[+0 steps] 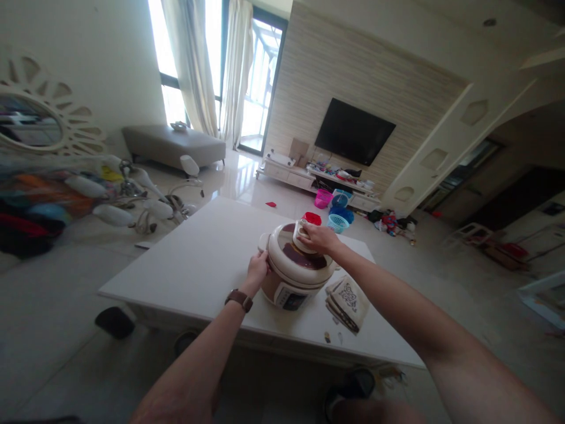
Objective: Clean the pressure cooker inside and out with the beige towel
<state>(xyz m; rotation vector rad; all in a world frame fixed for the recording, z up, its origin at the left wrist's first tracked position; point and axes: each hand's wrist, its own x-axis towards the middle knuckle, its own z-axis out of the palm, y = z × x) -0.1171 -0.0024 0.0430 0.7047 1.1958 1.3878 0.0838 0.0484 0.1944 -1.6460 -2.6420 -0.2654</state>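
A cream and brown electric pressure cooker [282, 281] stands upright on the white table, its control panel facing me. Its lid [274, 242] sits on top, with a dark brown middle and a raised cream handle. My right hand [318, 237] is closed around that lid handle. On the cooker's left side, my left hand [258, 268] grips near the side handle, fingers partly hidden behind the rim. A folded patterned cloth [351, 300] lies on the table just right of the cooker, beneath my right forearm.
The white table [189, 259] spreads around the cooker; small bits lie near its front edge. Beyond it are a red container [312, 218], a light-blue basket [338, 223] and a pink basket [323, 198]. A white lamp fixture [152, 209] lies on the floor at left.
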